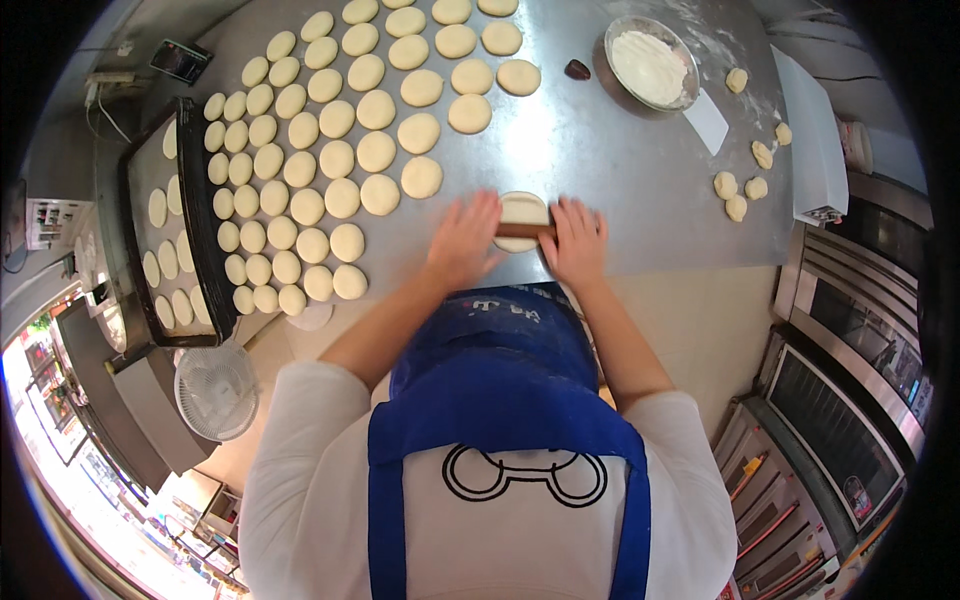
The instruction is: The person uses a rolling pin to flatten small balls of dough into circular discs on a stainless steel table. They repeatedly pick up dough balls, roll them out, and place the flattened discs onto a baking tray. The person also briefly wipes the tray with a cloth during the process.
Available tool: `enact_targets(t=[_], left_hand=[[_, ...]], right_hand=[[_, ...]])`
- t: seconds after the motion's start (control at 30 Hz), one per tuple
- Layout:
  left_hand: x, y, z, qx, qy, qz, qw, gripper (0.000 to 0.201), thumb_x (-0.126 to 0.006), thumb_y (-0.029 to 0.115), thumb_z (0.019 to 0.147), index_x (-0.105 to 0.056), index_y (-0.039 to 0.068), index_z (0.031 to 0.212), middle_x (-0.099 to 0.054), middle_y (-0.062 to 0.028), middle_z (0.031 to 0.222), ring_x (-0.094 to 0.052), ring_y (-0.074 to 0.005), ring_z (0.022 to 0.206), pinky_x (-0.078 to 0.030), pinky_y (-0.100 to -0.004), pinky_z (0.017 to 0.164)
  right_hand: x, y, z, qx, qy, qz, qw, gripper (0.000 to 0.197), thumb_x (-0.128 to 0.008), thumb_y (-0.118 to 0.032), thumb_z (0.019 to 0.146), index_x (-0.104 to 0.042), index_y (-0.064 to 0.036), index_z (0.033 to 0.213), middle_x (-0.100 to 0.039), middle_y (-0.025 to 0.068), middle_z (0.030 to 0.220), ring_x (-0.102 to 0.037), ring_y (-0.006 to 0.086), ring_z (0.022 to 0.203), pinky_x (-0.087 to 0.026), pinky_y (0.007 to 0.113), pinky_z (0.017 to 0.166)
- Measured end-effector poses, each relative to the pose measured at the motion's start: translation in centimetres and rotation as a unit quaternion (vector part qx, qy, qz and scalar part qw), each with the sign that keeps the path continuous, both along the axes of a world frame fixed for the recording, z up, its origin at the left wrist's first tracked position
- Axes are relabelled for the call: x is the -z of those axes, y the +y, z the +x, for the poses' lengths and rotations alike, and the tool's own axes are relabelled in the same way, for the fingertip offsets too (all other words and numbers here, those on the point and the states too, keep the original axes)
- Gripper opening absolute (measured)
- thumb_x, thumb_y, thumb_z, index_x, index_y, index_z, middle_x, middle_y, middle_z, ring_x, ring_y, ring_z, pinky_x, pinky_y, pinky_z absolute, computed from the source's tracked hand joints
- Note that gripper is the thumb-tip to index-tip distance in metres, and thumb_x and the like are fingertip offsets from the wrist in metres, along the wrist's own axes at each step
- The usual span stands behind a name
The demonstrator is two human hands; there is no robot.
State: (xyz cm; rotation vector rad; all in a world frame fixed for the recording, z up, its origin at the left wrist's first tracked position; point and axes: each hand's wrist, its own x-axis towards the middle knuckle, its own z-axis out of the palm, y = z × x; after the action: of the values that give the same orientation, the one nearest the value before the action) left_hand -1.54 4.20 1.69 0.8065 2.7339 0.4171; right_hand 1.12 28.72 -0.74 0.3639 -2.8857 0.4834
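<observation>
A short brown rolling pin (526,231) lies across a flat pale dough round (523,208) near the front edge of the steel table. My left hand (464,240) is on the pin's left end, its fingers pointing away and slightly blurred. On the right end is my right hand (577,243), its fingers also reaching forward over the pin. Dough shows both beyond and on the near side of the pin. Many flattened dough rounds (376,151) stand in rows to the left of my hands.
Far right, a metal bowl (609,58) holds white flour, beside a white scraper (708,122) and a small dark brown lump (577,69). Several small dough pieces (725,185) lie near the right edge. A black-rimmed tray (196,200) with dough rounds stands at the left; a fan (216,391) is below.
</observation>
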Motion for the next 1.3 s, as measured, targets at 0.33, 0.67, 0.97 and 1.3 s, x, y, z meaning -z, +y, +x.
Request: enact_targets(t=[0.33,0.67,0.97,1.3], left_hand=[[0.4,2.2,-10.5,-0.035,0.170,0.063,0.983,0.049,-0.060,0.024,0.095,-0.057,0.004,0.139,-0.053,-0.0152,0.149,-0.042,-0.0310,0.144,-0.036,-0.0449,0.117],[-0.9,3.3,-5.3,-0.083,-0.156,0.144,0.974,0.020,-0.077,0.018,0.079,-0.068,0.005,0.092,-0.071,-0.0139,0.105,-0.065,-0.0341,0.103,-0.053,-0.0441,0.088],[-0.9,5.2,-5.2,-0.205,-0.549,0.422,0.692,0.029,-0.074,0.021,0.092,-0.067,0.005,0.115,-0.071,-0.0077,0.107,-0.065,-0.0128,0.099,-0.054,-0.0300,0.083],[0.5,-1.1,-0.6,-0.068,0.057,0.028,0.996,0.082,-0.070,0.045,0.089,-0.043,-0.003,0.149,-0.039,-0.0198,0.159,-0.030,-0.0365,0.151,-0.024,-0.0558,0.120]], right_hand=[[-0.8,0.3,-10.9,0.041,0.028,0.059,0.997,0.050,-0.065,-0.039,0.092,-0.060,-0.0108,0.133,-0.054,0.0148,0.145,-0.048,0.0323,0.137,-0.028,0.061,0.115],[0.6,-0.3,5.7,0.026,-0.048,-0.029,0.998,0.047,-0.072,-0.023,0.080,-0.062,-0.0128,0.124,-0.064,0.0085,0.115,-0.057,0.0277,0.113,-0.035,0.048,0.100],[-2.5,2.7,6.6,0.000,-0.101,-0.087,0.991,0.022,-0.069,-0.015,0.070,-0.069,-0.0128,0.092,-0.066,0.0043,0.092,-0.060,0.0270,0.092,-0.039,0.044,0.094],[-2.1,-2.7,0.0,0.029,-0.047,-0.038,0.998,0.040,-0.072,-0.016,0.075,-0.066,-0.0111,0.114,-0.064,0.0084,0.120,-0.058,0.0285,0.116,-0.037,0.050,0.103]])
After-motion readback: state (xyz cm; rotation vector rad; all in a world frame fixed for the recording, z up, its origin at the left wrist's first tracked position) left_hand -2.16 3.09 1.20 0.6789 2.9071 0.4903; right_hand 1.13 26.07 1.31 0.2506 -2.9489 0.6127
